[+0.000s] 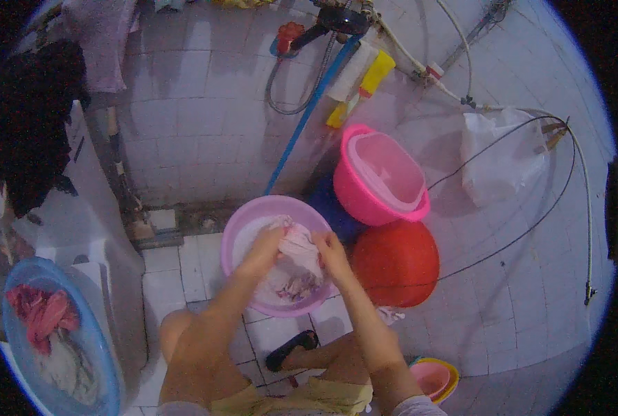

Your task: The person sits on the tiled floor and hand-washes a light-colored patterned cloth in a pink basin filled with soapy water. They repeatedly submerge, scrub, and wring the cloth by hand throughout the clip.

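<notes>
Low in front of me a pale purple basin stands on the tiled floor, holding whitish, sudsy-looking water. My left hand grips the left side of a light pink cloth garment; my right hand has its fingers closed on the right side. The garment is bunched between both hands over the basin, and its lower part hangs into the water. A darker, patterned piece of fabric lies in the water near the basin's front; whether it belongs to the same garment I cannot tell.
At left, a light blue basin holds red and greyish clothes beside a white appliance. A bright pink basin sits above a blue bucket; a red basin leans right. A blue pole and white plastic bag are along the walls.
</notes>
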Demonstrator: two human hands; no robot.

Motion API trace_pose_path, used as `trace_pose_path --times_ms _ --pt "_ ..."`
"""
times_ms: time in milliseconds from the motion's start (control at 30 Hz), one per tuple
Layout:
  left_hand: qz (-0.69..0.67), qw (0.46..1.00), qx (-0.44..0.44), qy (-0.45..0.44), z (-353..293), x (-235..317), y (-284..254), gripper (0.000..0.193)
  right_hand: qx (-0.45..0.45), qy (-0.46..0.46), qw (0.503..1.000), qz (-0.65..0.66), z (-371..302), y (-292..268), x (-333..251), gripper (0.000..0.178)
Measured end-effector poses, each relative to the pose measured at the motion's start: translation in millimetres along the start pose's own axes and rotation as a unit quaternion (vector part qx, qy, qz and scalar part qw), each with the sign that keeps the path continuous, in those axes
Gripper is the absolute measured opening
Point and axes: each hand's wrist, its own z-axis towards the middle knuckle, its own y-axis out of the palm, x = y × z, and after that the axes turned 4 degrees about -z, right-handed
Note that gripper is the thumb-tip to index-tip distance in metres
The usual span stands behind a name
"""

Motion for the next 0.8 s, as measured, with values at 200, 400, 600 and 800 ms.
trace_pose_path --times_ms 200,400,600,800 --pt "-0.125 0.992 -0.026 0.014 14.0 -7.4 -18.3 0.034 -0.234 0.145 0.937 0.215 -30.1 -24.4 -16.5 0.046" --pt "-0.153 0.983 -0.083 -0.051 1.2 -27.8 13.1 0.052 -0.15 0.018 0.903 0.402 -38.0 -14.1 -18.3 0.046" --pt "0.093 0.985 -0.147 -0.016 -24.7 -7.3 21.7 0.05 -0.093 -0.047 0.926 0.362 -19.3 -18.6 -18.6 0.043" --pt "0.124 0.984 -0.09 0.093 -29.8 11.7 31.2 0.041 -0.045 -0.048 0.948 0.311 -29.2 -45.5 -44.2 0.047"
